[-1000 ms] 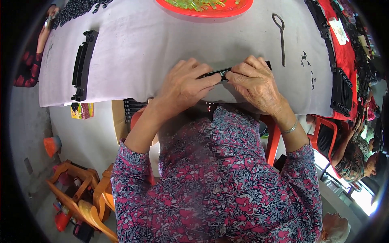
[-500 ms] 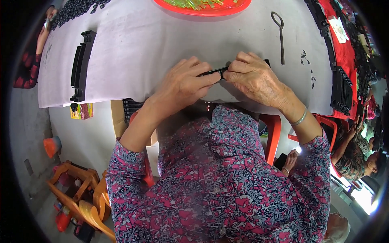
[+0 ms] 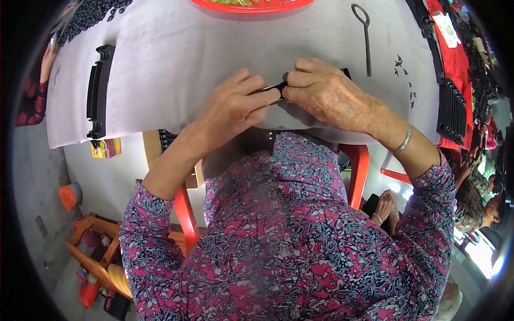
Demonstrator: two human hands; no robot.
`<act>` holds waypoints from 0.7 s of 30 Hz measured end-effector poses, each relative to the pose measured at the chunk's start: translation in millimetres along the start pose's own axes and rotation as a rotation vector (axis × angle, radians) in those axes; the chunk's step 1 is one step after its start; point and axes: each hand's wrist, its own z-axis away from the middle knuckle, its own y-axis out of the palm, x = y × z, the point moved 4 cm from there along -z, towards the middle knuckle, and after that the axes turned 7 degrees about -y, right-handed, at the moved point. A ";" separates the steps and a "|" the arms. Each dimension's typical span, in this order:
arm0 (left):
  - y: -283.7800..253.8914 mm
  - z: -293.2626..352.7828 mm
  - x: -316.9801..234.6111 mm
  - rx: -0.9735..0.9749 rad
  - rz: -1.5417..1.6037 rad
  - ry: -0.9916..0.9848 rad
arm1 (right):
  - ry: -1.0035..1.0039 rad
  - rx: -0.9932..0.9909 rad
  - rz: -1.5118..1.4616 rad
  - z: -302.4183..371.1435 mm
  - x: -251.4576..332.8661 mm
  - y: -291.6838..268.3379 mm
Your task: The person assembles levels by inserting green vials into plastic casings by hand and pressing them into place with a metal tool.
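A long black plastic strip is held between my two hands just above the table's near edge. My left hand grips its left part, thumb and fingers closed. The fingers of my right hand are pinched on it right beside the left thumb. One end of the strip sticks out behind my right hand. Most of its length is hidden by the fingers, and I cannot make out any small piece at the fingertips.
Another black strip lies at left, below a pile of small black pieces. A red tray holds yellow-green tubes. A looped metal rod, black scraps and stacked black strips lie right. Another person's hand is far left.
Both hands have shifted slightly left and up in the picture with the strip, and their tips remain close together. The view has moved a little, and less of the red tray shows.
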 end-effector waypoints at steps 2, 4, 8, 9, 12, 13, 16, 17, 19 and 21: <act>0.0 -1.0 -0.2 -0.039 0.023 0.012 | 0.013 -0.006 0.020 0.7 1.7 0.4; 5.4 2.6 0.8 -0.076 -0.011 0.027 | 0.027 -0.009 0.062 2.6 0.8 0.0; 3.9 0.2 -2.8 -0.103 -0.066 0.044 | 0.202 -0.300 -0.057 20.4 2.5 -6.9; 2.6 0.8 -3.6 -0.105 -0.067 0.043 | 0.335 -0.412 -0.113 28.6 -0.3 -10.2; 0.8 0.6 -5.3 -0.086 -0.119 0.016 | 0.474 -0.462 -0.090 44.0 -1.0 -13.2; -0.5 -0.6 -5.1 -0.079 -0.090 0.005 | 0.519 -0.478 -0.102 49.3 -2.4 -10.8; -4.3 -8.6 -11.8 -0.077 -0.041 -0.014 | 0.555 -0.466 -0.102 55.2 -1.0 -4.9; -4.2 -12.0 -15.3 -0.085 -0.023 -0.021 | 0.557 -0.466 -0.103 54.2 0.8 -5.2; -2.4 -18.4 -21.6 -0.091 -0.038 -0.020 | 0.516 -0.385 0.041 45.8 6.5 -7.3; 0.5 -23.0 -25.6 -0.099 -0.053 -0.019 | 0.543 -0.345 0.046 42.3 9.6 -6.3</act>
